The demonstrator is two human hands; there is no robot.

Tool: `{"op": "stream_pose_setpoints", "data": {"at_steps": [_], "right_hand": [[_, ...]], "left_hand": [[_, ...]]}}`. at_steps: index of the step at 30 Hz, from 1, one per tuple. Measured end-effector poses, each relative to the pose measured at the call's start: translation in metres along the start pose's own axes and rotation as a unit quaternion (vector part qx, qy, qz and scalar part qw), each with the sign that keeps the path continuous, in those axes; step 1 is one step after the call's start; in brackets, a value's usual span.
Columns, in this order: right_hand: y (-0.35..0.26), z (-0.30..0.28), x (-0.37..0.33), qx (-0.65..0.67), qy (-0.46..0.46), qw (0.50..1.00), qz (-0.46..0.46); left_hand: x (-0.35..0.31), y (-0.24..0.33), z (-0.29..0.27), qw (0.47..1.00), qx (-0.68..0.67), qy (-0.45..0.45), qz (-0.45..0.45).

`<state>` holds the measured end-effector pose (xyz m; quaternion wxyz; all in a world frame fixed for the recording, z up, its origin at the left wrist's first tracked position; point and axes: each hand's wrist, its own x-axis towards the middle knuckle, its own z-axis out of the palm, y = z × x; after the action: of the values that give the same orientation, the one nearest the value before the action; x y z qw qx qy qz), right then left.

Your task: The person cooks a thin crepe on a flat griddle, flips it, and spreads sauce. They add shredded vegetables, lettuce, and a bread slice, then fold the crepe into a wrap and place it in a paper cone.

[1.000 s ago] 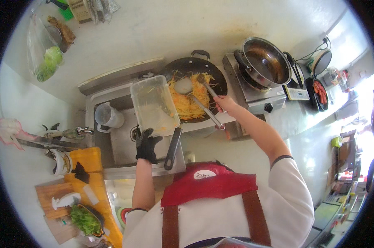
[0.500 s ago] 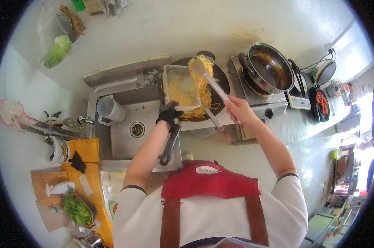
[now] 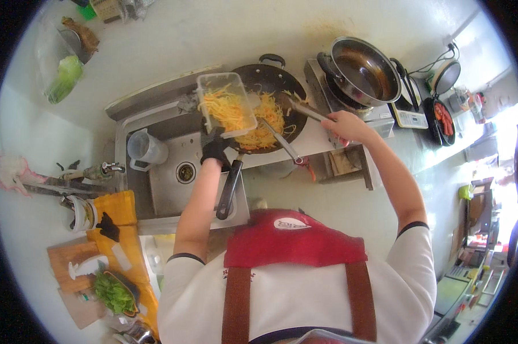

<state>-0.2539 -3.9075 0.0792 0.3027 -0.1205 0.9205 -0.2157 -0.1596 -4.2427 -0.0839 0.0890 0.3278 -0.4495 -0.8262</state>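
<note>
Left hand (image 3: 214, 146) gripping clear tub (image 3: 218, 81), long axis far-left to near-right, right hand (image 3: 347, 126) closed round steel utensil (image 3: 310, 110), tip far-left

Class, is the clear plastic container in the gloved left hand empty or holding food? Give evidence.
Partly filled: shredded yellow-orange strands lie inside the clear plastic container, with bare plastic showing beside them.

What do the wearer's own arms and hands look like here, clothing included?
The left hand wears a black glove ending around the wrist; the right hand is bare. Both forearms are uncovered below white short sleeves, each edged with a dark band.
</note>
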Motion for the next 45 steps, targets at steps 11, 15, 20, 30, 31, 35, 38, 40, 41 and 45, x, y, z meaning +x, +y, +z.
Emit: {"op": "stream_pose_setpoints", "data": {"at_steps": [11,15,20,30,31,35,38,40,41,45], "right_hand": [[-0.009,0.061,0.044,-0.243,-0.049,0.967,-0.061],[0.015,0.086,0.073,-0.276,0.066,0.945,-0.165],[0.022,0.070,0.048,0.068,-0.062,0.996,-0.002],[0.014,0.037,-0.004,0.325,-0.057,0.944,0.011],[0.008,0.032,-0.009,0.327,-0.053,0.944,0.003],[-0.015,0.023,-0.017,0.276,-0.014,0.960,-0.048],[-0.039,0.027,-0.015,0.074,0.085,0.988,-0.101],[-0.033,0.041,0.006,-0.163,0.211,0.935,-0.235],[-0.035,0.040,0.003,-0.177,0.191,0.941,-0.215],[-0.039,-0.003,-0.047,-0.126,0.140,0.969,-0.158]], "left_hand": [[-0.045,0.040,-0.016,0.998,0.010,0.026,0.060],[-0.017,0.034,-0.017,0.989,0.105,0.085,0.067],[0.031,0.018,-0.029,0.957,0.245,0.052,0.148],[0.060,0.024,-0.017,0.900,0.373,0.057,0.219],[0.062,0.017,-0.017,0.924,0.323,0.045,0.199],[0.056,0.007,-0.007,0.986,0.157,0.018,0.047],[0.044,0.007,0.024,0.997,0.041,-0.002,-0.069],[0.046,0.005,0.029,0.992,-0.006,0.009,-0.123],[0.046,0.003,0.020,0.994,-0.059,-0.040,-0.085],[-0.011,0.015,0.060,0.999,0.010,-0.047,-0.012]]}}
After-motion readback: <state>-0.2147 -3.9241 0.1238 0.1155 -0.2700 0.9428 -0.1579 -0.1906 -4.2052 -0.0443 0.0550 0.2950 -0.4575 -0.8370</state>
